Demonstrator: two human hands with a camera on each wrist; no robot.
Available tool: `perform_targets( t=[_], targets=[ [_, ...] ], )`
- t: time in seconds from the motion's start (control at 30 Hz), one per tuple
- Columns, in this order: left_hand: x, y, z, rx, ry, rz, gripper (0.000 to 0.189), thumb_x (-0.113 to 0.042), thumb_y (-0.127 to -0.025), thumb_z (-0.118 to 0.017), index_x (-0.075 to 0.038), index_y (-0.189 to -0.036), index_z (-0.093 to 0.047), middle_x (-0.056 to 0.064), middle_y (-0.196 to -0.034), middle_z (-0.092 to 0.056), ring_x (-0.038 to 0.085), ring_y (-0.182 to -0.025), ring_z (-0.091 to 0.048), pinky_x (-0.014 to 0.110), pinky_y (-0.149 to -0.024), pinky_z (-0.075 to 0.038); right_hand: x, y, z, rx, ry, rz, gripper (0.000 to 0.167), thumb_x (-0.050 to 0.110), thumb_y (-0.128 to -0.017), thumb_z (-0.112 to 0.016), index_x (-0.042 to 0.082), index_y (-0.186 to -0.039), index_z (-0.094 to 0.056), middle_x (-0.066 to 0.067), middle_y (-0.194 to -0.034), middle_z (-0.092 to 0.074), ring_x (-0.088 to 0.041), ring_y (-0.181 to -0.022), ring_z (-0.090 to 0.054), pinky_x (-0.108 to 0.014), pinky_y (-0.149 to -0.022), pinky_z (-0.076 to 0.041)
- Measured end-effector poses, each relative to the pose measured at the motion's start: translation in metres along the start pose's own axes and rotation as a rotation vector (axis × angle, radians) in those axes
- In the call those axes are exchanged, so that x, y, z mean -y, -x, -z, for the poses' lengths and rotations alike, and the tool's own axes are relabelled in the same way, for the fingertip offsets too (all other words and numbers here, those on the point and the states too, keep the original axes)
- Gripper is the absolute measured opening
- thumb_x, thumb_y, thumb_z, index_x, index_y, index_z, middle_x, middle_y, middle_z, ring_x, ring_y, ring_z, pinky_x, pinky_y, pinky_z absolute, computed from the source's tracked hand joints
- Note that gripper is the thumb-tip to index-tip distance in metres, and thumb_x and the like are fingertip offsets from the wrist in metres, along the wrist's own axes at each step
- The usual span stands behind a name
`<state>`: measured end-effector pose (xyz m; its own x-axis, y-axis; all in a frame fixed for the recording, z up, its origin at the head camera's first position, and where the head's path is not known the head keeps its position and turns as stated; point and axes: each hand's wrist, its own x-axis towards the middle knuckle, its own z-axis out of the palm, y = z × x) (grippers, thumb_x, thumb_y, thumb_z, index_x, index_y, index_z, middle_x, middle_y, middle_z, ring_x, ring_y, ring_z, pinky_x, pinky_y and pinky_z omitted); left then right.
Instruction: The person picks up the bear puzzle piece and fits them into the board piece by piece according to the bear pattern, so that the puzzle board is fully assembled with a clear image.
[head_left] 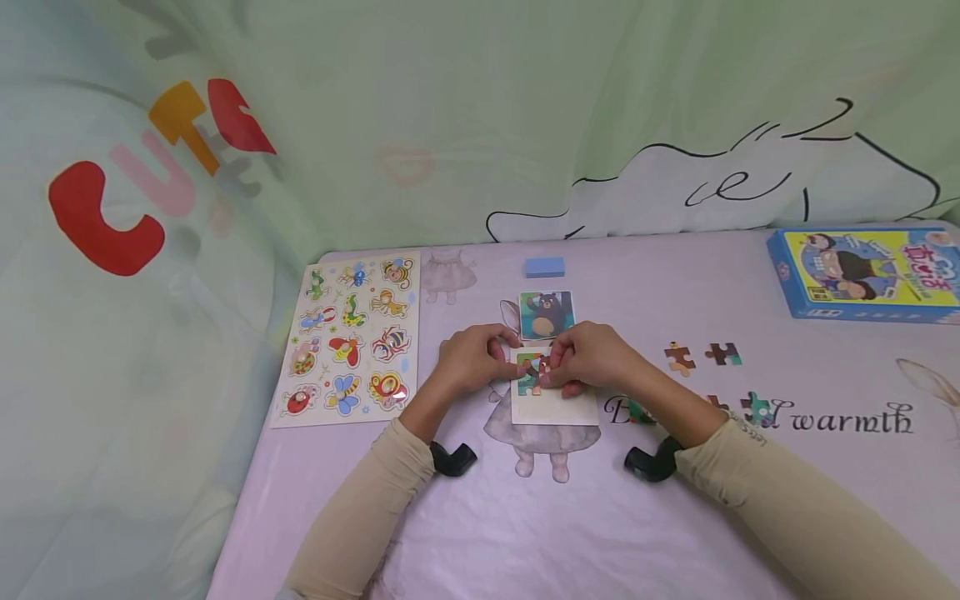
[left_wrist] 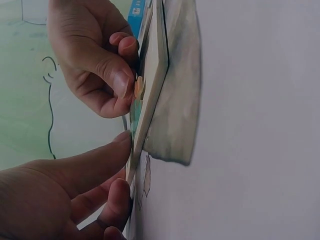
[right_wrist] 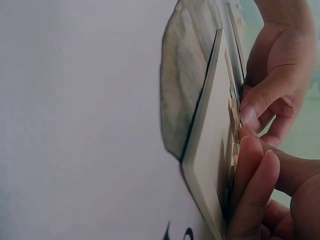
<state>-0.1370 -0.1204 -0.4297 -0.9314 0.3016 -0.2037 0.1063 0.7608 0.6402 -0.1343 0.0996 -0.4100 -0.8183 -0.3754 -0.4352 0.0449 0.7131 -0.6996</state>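
Observation:
A pale puzzle board [head_left: 555, 410] lies in front of me, its upper left part covered by joined bear-picture pieces [head_left: 528, 386]. My left hand [head_left: 474, 358] holds the board at its upper left, thumb on the pieces and fingers curled by the edge. From the other side my right hand [head_left: 592, 360] pinches a puzzle piece [left_wrist: 139, 86] with some orange on it, low against the board; its fingers hide most of the piece. Just beyond the board lies a finished bear picture card [head_left: 547, 315]. Both hands nearly meet in the right wrist view.
Loose puzzle pieces [head_left: 680, 358] lie to the right, some partly behind the right forearm. An insect peg board [head_left: 345, 342] is at the left. A blue block [head_left: 544, 267] sits at the back, and a blue-and-yellow box [head_left: 870, 275] at the far right.

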Motion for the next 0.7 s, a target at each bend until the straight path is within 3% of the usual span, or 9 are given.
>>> perform_targets(
  t=[0.47,0.7],
  targets=[
    [-0.0001,0.0,-0.0002,-0.004,-0.011,-0.003,0.034,-0.036,-0.08,-0.086,-0.025,-0.109,-0.072,-0.01,-0.071,-0.061,0.009,-0.065,-0.054,0.031,-0.072,-0.037,-0.001,-0.0007,0.0002,0.007,-0.003,0.003,0.026,0.025,-0.082,-0.086,0.009,-0.085,-0.066,-0.001,-0.062,-0.063,-0.014,-0.056,-0.067,-0.03,-0.064,-0.045],
    [-0.0012,0.0004,-0.0001,0.014,-0.031,0.005,0.036,-0.037,-0.08,-0.086,-0.026,-0.11,-0.07,-0.01,-0.071,-0.061,0.01,-0.067,-0.055,0.037,-0.079,-0.038,0.0011,0.0004,-0.0017,-0.019,0.017,0.015,0.025,0.023,-0.082,-0.086,0.008,-0.083,-0.066,-0.003,-0.061,-0.063,-0.014,-0.054,-0.067,-0.029,-0.061,-0.044]
  ],
)
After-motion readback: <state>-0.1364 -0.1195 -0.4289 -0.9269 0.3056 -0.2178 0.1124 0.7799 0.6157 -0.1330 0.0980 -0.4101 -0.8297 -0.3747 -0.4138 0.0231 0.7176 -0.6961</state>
